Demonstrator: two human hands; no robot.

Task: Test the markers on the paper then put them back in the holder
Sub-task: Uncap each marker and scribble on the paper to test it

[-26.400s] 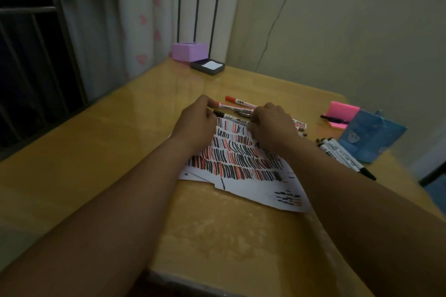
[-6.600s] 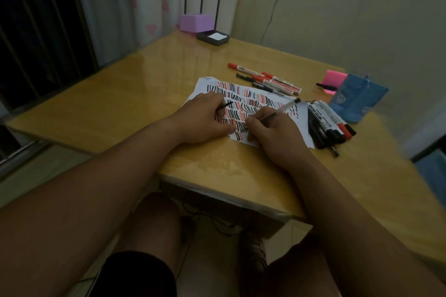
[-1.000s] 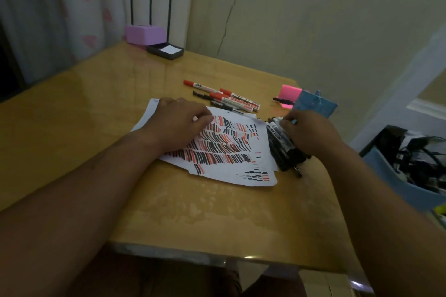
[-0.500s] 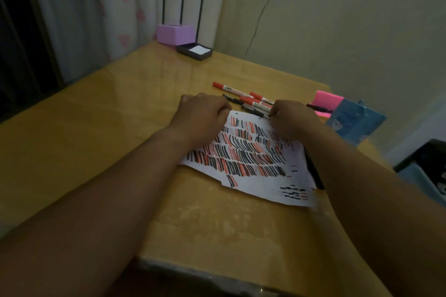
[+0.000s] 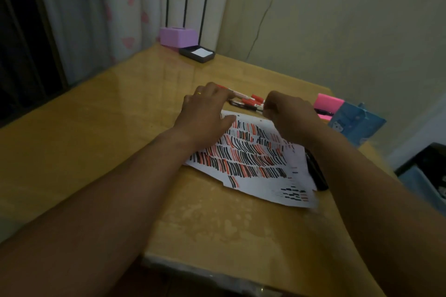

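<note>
A white paper (image 5: 255, 176) covered in red and black test strokes lies on the wooden table (image 5: 96, 142). Several red and black markers (image 5: 251, 101) lie in a row just beyond its far edge. My left hand (image 5: 205, 116) reaches over the paper's top left corner, its fingers laid across the left ends of those markers and its thumb on the sheet. My right hand (image 5: 289, 118) has curled fingers pinching the right end of a marker in the row. More dark markers (image 5: 316, 173) lie right of the paper, partly under my right forearm. The blue holder (image 5: 354, 125) stands at the right.
A pink sticky-note pad (image 5: 328, 103) with a black pen on it sits behind the holder. A purple box (image 5: 177, 36) and a black tray with white paper (image 5: 196, 53) stand at the far corner. A dark bin (image 5: 429, 171) is off the table's right side.
My left hand has slid forward off the paper's middle onto the row of markers. My right hand has stayed at the markers' right ends.
</note>
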